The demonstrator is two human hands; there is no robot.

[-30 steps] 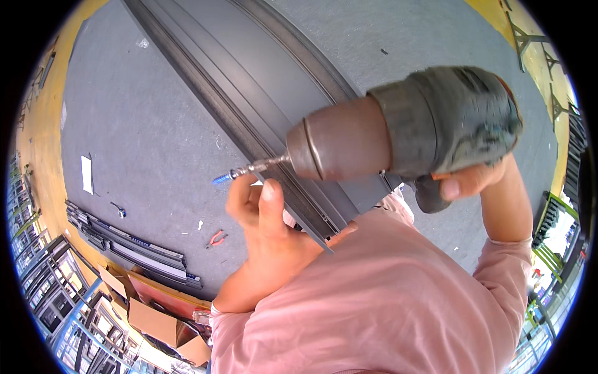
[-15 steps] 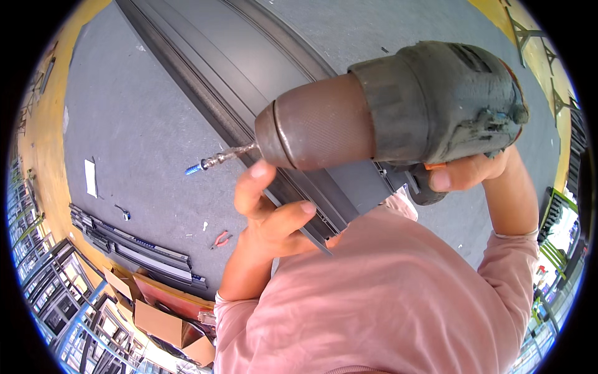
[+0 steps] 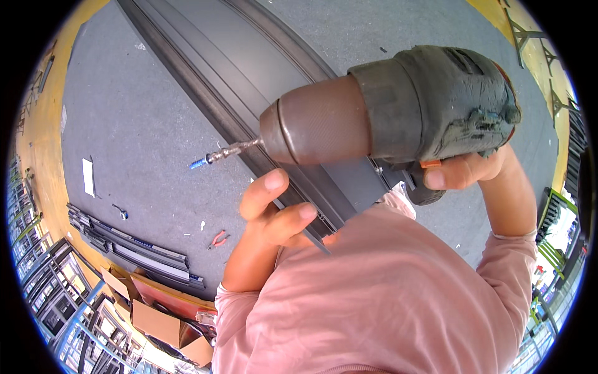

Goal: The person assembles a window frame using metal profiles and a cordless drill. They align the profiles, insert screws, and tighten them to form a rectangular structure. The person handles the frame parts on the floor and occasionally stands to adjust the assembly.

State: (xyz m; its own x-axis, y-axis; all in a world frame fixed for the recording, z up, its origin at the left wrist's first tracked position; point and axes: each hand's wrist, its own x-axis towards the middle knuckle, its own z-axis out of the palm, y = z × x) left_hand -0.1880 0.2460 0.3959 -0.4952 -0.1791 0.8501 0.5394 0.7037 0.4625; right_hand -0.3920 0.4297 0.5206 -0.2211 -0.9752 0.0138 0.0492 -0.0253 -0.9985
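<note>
My right hand (image 3: 467,171) is closed round the handle of a worn, dark power drill (image 3: 398,109), its index finger or thumb near the orange trigger. The drill lies sideways across my view, chuck to the left. From the chuck sticks a spiral drill bit (image 3: 233,149) with a blue end, over the floor beyond the panel's edge. A long dark grey metal panel (image 3: 249,62) with ridged edges reaches from my body to the far left. At its near end my left hand (image 3: 268,209) grips the edge; forefinger and thumb are spread, other fingers mostly hidden below.
On the grey floor at left lie red-handled pliers (image 3: 218,239), a white paper strip (image 3: 88,177) and a small tool (image 3: 121,212). A stack of dark profiles (image 3: 134,246) lies nearer, with open cardboard boxes (image 3: 156,321) beside it. Metal racks (image 3: 551,237) stand at right.
The bit has shifted slightly up and to the right, with the drill's chuck. My left forefinger, close under the bit before, now sits a little lower and apart from it.
</note>
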